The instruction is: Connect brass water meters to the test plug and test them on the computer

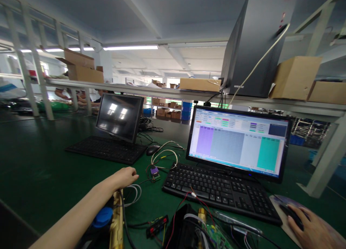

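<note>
My right hand (310, 225) is draped over a black computer mouse (293, 216) on a mouse pad (279, 202), at the lower right. My left hand (125, 177) is closed, fingers curled under, just beyond the top end of a brass pipe body (117, 220); whatever it grips is hidden. Beside that brass body sits a blue round cap (102, 217), partly behind my forearm. Between my hands lie a green circuit board (216, 236), a small black terminal block with red parts (157, 226) and thin red wires. A lit monitor (238, 142) shows coloured table columns behind the black keyboard (216, 191).
A dark monitor (120, 116) and second keyboard (106, 149) stand at the left, near another mouse (152, 150). A purple connector (154, 172) with looped cables lies mid-table. On the overhead shelf are a black computer tower (251, 50) and cardboard boxes (296, 78). People are partly visible behind.
</note>
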The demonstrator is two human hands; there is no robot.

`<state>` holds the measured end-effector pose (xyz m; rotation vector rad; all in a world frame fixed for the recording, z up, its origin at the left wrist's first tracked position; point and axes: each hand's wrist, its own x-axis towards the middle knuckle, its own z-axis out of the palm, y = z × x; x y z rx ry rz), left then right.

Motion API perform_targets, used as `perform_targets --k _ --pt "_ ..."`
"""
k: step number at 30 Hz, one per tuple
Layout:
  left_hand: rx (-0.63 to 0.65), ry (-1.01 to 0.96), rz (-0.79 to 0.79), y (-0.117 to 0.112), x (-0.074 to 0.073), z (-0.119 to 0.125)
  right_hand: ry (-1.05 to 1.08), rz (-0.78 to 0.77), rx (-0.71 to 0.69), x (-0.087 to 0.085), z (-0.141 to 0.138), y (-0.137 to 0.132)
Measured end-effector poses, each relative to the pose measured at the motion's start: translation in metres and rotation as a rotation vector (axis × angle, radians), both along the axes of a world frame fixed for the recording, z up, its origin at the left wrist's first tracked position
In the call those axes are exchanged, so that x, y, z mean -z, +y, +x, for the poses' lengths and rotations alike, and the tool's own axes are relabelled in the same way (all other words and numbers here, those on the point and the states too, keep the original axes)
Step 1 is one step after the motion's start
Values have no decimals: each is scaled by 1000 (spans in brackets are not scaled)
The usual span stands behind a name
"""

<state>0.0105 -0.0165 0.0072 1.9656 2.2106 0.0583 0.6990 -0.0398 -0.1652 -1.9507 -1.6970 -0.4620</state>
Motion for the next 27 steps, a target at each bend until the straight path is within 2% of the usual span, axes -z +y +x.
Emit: perform_targets --k 10,20,27 --pt "13 30 -11 -1 -2 3 -29 65 -38 0 -2 -5" --pt "9 38 -29 -2 -5 6 -24 40 -30 7 2 -2" --pt "3 21 -28 -2 -4 5 -20 34 -45 5 4 0"
